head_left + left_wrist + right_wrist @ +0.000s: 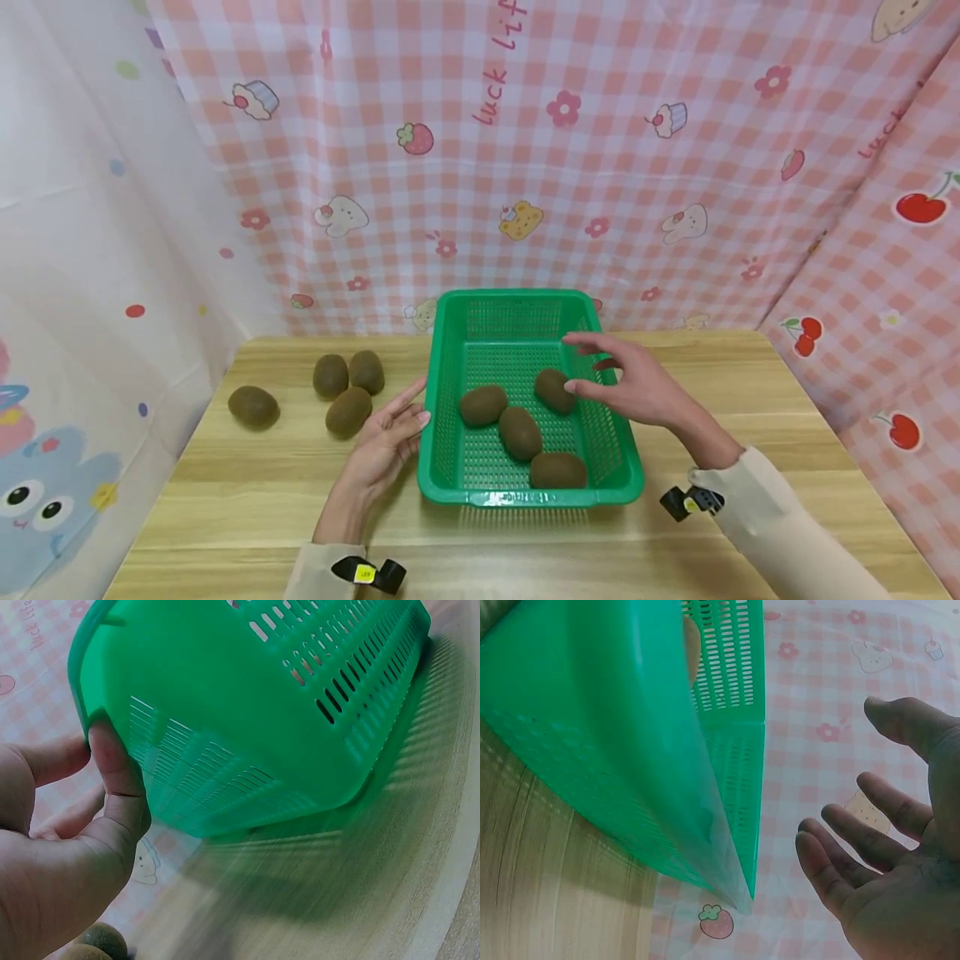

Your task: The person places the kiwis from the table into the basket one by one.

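Observation:
A green plastic basket (pixel 531 498) stands on the wooden table with several brown kiwis inside, among them a kiwi (pixel 556 391) near its right wall. Over the basket's right rim hovers my right hand (pixel 633 379), its fingers spread and holding nothing. In the head view its thumb tip overlaps that kiwi; the right wrist view shows the palm free of any fruit. At the left rim, my left hand (pixel 384 446) touches the basket (pixel 217 697) from outside with thumb and fingertips. The thumb (pixel 112 761) lies against the outer wall just by the rim.
Left of the basket, three kiwis (pixel 348 412) sit in a cluster on the table (pixel 247 500). Another kiwi (pixel 253 407) lies alone farther left. A pink checked cloth (pixel 480 183) hangs behind the table, and a white printed curtain (pixel 82 233) hangs at the left.

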### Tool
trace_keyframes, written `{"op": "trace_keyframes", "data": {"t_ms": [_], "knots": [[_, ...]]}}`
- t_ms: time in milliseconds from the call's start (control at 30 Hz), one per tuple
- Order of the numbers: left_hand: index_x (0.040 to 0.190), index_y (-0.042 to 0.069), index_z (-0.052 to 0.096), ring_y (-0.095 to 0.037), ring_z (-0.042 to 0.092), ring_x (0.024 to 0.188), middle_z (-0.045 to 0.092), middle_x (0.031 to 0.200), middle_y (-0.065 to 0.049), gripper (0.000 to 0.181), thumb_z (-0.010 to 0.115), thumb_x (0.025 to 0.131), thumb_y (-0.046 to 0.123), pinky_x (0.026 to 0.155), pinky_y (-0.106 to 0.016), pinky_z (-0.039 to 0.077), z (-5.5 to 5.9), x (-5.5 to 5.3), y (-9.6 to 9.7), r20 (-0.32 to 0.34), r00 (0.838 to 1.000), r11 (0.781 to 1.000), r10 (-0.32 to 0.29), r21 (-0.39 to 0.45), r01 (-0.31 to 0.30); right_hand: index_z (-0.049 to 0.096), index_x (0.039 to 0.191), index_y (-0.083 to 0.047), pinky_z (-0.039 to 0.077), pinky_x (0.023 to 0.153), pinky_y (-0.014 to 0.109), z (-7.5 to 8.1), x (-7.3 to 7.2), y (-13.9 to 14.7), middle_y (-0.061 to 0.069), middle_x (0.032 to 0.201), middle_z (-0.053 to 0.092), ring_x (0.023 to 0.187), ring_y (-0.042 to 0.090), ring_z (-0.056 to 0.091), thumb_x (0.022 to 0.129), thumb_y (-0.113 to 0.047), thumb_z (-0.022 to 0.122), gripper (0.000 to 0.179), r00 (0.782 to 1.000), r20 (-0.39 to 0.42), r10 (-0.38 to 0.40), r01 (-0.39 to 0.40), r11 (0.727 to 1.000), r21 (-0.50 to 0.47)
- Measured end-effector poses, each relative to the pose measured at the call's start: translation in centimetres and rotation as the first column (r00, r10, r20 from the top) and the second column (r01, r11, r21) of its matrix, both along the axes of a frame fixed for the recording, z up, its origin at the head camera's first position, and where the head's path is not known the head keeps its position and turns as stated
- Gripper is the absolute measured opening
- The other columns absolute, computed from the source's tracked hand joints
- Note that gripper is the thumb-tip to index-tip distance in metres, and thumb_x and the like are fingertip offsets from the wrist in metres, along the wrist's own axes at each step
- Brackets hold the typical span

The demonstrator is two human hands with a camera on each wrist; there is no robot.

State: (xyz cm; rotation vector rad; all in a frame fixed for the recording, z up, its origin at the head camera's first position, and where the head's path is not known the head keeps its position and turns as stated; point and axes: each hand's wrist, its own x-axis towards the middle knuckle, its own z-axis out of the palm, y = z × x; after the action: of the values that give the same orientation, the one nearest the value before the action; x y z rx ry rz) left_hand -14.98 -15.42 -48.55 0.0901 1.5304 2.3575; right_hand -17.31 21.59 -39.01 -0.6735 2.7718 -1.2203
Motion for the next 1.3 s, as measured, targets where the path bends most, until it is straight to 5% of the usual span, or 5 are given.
{"op": "trace_keyframes", "data": {"t_ms": [767,1000,1067,1200,1300], "knots": [[0.162,0.009,0.03,-0.007,0.067,0.094,0.069,0.106,0.003,0.069,0.06,0.1,0.0,0.079,-0.022,0.058,0.0,0.0,-0.1,-0.005,1.0,1.0,-0.007,0.014,0.007,0.039,0.158,-0.026,0.038,0.116,0.061,-2.2,-0.5,2.4,0.01,0.165,0.036,0.15,0.039,0.035,0.096,-0.027,0.074,0.071,0.989,0.049,-0.143,0.15,0.968,-0.203],[0.161,0.011,0.032,-0.008,0.068,0.095,0.068,0.108,0.001,0.068,0.06,0.101,0.0,0.08,-0.022,0.059,-0.3,-0.1,0.0,-0.011,1.0,1.0,-0.01,0.013,0.01,0.033,0.161,-0.018,0.037,0.117,0.06,-3.3,-0.5,3.2,0.012,0.165,0.035,0.151,0.04,0.035,0.097,-0.026,0.073,0.075,0.981,0.083,-0.175,0.191,0.949,-0.251],[0.162,0.011,0.032,-0.008,0.068,0.096,0.068,0.108,0.001,0.068,0.06,0.101,0.0,0.08,-0.022,0.059,-0.3,0.0,0.0,-0.016,1.0,1.0,-0.011,0.014,0.012,0.031,0.161,-0.016,0.04,0.117,0.057,-3.7,-0.6,3.5,0.012,0.164,0.036,0.15,0.039,0.036,0.098,-0.026,0.072,0.076,0.979,0.093,-0.182,0.201,0.943,-0.266],[0.162,0.01,0.031,-0.007,0.067,0.095,0.068,0.106,0.001,0.068,0.06,0.101,0.0,0.08,-0.022,0.059,-0.4,0.0,0.0,-0.022,1.0,1.0,-0.009,0.015,0.01,0.027,0.163,-0.017,0.052,0.106,0.029,-4.6,-0.8,4.1,0.011,0.166,0.034,0.149,0.039,0.037,0.099,-0.025,0.07,0.077,0.974,0.143,-0.176,0.213,0.929,-0.304],[0.162,0.009,0.031,-0.008,0.067,0.095,0.068,0.108,0.0,0.069,0.061,0.1,0.0,0.08,-0.022,0.059,-0.5,0.0,-0.1,-0.025,1.0,1.0,-0.008,0.016,0.009,0.024,0.164,-0.017,0.05,0.095,0.012,-5.4,-1.0,4.5,0.015,0.166,0.033,0.147,0.042,0.04,0.099,-0.023,0.07,0.08,0.971,0.179,-0.158,0.211,0.917,-0.338]]}}
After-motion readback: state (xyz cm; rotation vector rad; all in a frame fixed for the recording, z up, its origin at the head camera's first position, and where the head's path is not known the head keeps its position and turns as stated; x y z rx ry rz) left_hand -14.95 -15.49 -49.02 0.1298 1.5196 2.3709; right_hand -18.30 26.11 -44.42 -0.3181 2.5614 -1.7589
